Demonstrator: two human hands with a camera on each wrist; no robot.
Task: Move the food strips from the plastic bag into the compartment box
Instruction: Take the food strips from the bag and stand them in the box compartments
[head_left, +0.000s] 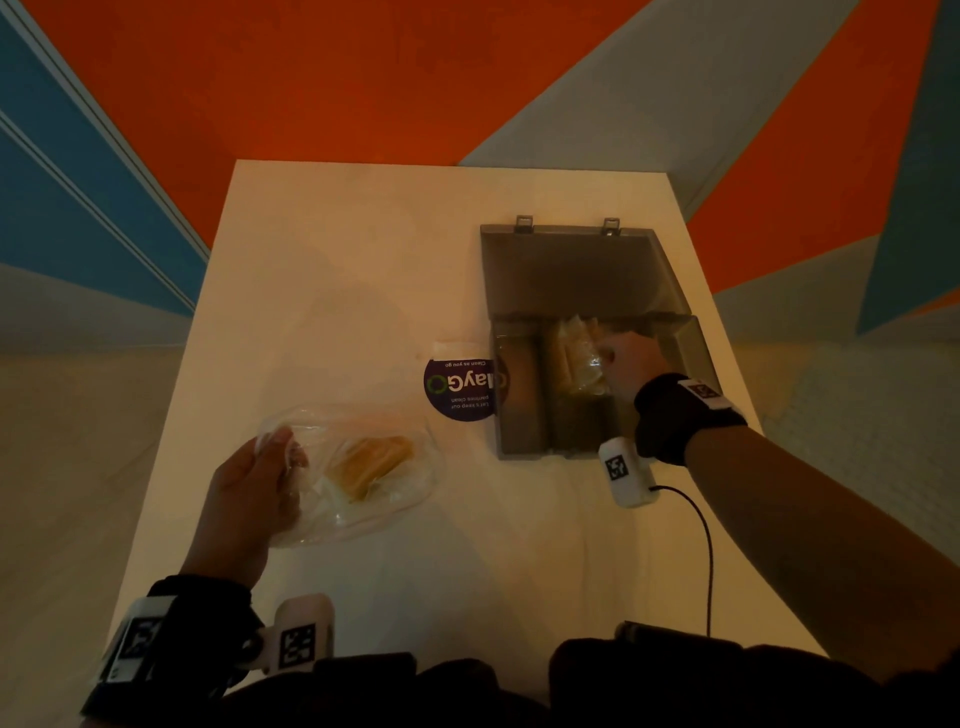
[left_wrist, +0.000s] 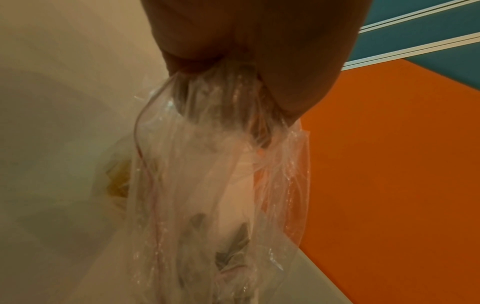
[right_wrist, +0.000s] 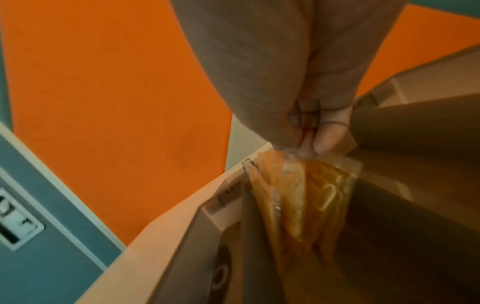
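Two hands worked on a white table (head_left: 363, 291). The left hand (head_left: 254, 499) gripped the bunched mouth of a clear plastic bag (head_left: 363, 483), its fingers curled round the gathered film; the left wrist view showed the plastic (left_wrist: 207, 164) squeezed in the fist and spreading out below it. The bag lay on the near left part of the table, and a clump of yellow food strips (head_left: 371, 465) sat inside it, towards its far right end.

The right hand (head_left: 631, 364) reached into a grey translucent compartment box (head_left: 519, 426) that stood on the right side of the table with its lid (head_left: 576, 270) tipped back. The thumb and fingertips (right_wrist: 324, 139) pinched the top edge of a small clear packet of orange-yellow strips (right_wrist: 298, 205). The packet hung upright in the middle compartment at the far end of the box, just beside the divider wall (right_wrist: 249, 216). Whether it touched the compartment floor could not be told.

A round dark sticker (head_left: 457, 387) with upside-down "ClayGo" lettering lay on the table, partly under the box's left wall. Both wrists wore black straps carrying white camera units (head_left: 626, 473), and a black cable (head_left: 701, 545) ran from the right one towards the person. Orange, blue and grey floor panels (head_left: 311, 78) lay beyond the table.
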